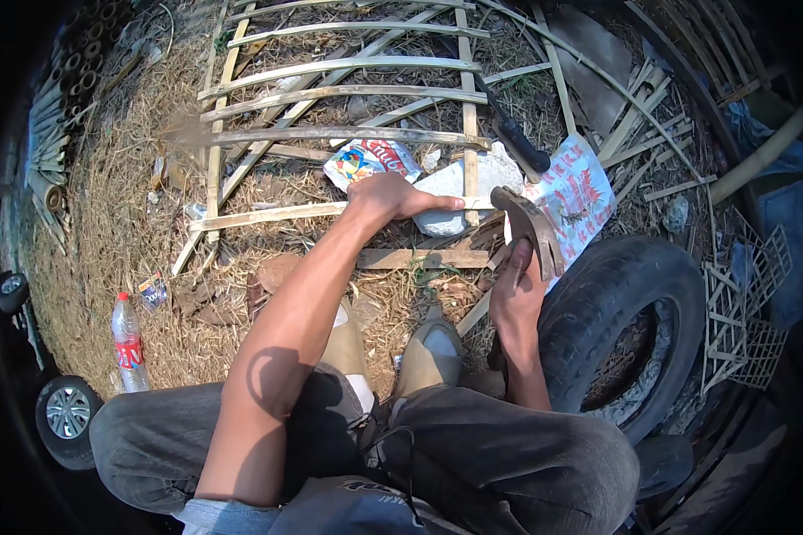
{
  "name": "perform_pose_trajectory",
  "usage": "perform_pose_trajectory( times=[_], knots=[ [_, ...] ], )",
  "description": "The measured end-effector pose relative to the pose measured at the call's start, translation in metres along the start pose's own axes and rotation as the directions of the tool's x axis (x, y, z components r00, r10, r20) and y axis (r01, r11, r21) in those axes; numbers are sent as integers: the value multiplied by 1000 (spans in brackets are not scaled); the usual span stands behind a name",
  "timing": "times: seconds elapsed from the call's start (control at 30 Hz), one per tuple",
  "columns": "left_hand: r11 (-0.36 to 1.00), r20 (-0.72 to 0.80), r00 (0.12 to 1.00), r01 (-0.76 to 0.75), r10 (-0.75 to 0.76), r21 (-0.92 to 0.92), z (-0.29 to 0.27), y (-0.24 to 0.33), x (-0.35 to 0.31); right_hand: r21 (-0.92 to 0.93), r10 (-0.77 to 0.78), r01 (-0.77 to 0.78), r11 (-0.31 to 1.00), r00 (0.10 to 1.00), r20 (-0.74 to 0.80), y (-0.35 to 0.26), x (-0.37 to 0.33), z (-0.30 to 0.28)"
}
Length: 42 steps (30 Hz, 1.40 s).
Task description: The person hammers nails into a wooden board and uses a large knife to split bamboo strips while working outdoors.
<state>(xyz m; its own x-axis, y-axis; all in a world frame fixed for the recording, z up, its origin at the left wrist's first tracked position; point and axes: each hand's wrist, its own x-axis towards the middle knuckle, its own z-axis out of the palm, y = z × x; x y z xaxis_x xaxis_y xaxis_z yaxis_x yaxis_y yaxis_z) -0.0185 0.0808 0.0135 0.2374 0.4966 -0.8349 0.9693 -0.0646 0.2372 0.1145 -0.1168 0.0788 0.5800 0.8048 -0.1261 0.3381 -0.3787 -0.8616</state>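
Note:
A frame of pale split-bamboo slats lies on the dry grass in front of me. My left hand (385, 198) is closed round its nearest cross slat (272, 215), thumb stretched along it to the right. That slat's right end meets a long lengthwise slat (470, 116) above a whitish stone (498, 176). Just right of this joint, my right hand (519, 299) grips a claw hammer (537, 234) close below its rusty brown head. The hammer's handle is mostly hidden by the hand. Whether a nail sits in the joint, I cannot tell.
A black-handled knife (525, 150) lies beyond the stone, beside a red-and-white plastic bag (575, 196). An old tyre (567, 308) stands close to my right arm. At left are a plastic bottle (127, 343) and a car wheel (66, 412). Bamboo strips (656, 134) are scattered at right.

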Motion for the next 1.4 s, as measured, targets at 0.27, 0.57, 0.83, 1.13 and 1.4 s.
perform_pose_trajectory(
  times=[0.27, 0.57, 0.83, 1.13, 1.4],
  knots=[
    [999, 55, 998, -29, 30, -24, 2, 5, 1, -98, -135, 130, 987, 990, -44, -15, 2, -8],
    [993, 83, 995, -54, 62, -100, 10, 4, 12, -161, -103, 103, 982, 995, 4, -5, -4, -12],
    [997, 96, 995, -7, 15, -76, 11, -4, 40, -138, -203, 194, 971, 978, -51, -18, 3, -8],
    [986, 156, 986, -42, 67, -163, 12, -9, 22, -180, -179, 167, 969, 982, -53, -44, 3, -27],
    [995, 155, 988, -8, 23, -99, 18, 9, 28, -329, -207, 234, 915, 972, 114, 3, 13, -3]
  ],
)
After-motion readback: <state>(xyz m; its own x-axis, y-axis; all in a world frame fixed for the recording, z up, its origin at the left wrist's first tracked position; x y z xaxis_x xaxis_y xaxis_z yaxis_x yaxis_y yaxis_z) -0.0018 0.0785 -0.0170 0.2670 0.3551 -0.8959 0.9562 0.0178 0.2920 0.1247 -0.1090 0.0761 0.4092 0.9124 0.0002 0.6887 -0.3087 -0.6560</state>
